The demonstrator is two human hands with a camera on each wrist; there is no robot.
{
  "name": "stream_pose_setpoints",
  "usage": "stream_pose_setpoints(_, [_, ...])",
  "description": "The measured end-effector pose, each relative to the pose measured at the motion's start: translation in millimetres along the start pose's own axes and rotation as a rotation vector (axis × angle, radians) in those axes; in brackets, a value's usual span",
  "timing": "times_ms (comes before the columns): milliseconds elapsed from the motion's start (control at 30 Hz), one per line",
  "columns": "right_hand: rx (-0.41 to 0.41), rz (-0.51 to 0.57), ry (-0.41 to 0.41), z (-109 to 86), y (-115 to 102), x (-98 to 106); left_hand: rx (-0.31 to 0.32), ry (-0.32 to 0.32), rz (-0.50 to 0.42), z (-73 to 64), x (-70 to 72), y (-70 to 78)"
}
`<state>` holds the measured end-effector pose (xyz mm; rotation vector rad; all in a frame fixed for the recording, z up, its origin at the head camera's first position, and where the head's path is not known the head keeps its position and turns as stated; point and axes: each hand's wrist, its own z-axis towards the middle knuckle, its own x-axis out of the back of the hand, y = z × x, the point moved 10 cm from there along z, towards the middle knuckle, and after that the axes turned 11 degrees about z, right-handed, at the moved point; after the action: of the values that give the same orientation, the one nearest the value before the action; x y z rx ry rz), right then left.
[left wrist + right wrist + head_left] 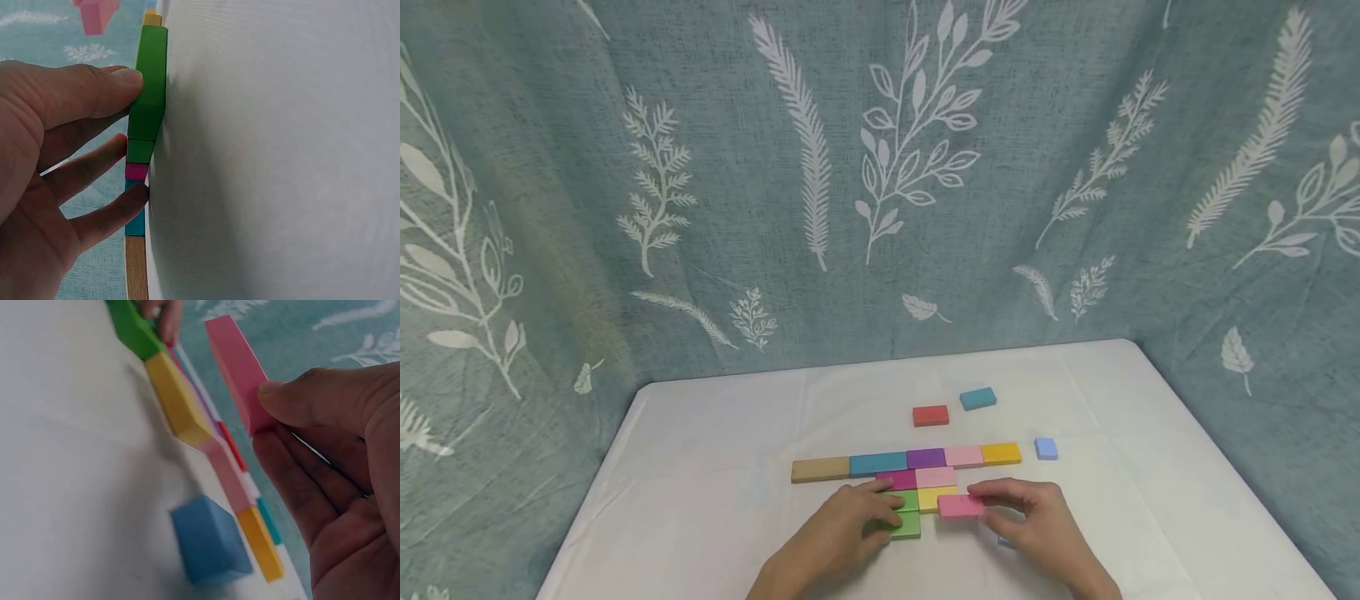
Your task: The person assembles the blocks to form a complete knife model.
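Observation:
My right hand (1037, 529) pinches a bright pink block (959, 506) between thumb and fingers. In the right wrist view, that pink block (234, 372) is raised above the table. In the head view it overlaps the corner of a yellow block (931, 497). My left hand (842, 527) rests with spread fingers on the green blocks (910, 526) and a magenta block (901, 480). Its thumb touches the side of the nearest green block (150, 87) in the left wrist view. A light pink block (936, 477) lies beside the magenta one. My right hand partly hides a blue block (1004, 542).
Behind, a long row joins a tan wooden block (820, 470), a blue block (878, 463), a purple block (926, 457), a pale pink block (964, 456) and an orange-yellow block (1002, 453). Loose red (931, 416), teal (978, 398) and light blue (1046, 448) blocks lie farther out.

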<state>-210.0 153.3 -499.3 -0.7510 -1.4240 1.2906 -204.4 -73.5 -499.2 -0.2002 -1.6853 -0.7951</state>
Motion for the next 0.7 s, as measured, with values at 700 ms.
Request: stream_pose_setpoints(700, [0.065,-0.239,-0.071,5.8,-1.7,-30.6,0.007,0.016,0.017,-0.8,0.5,1.1])
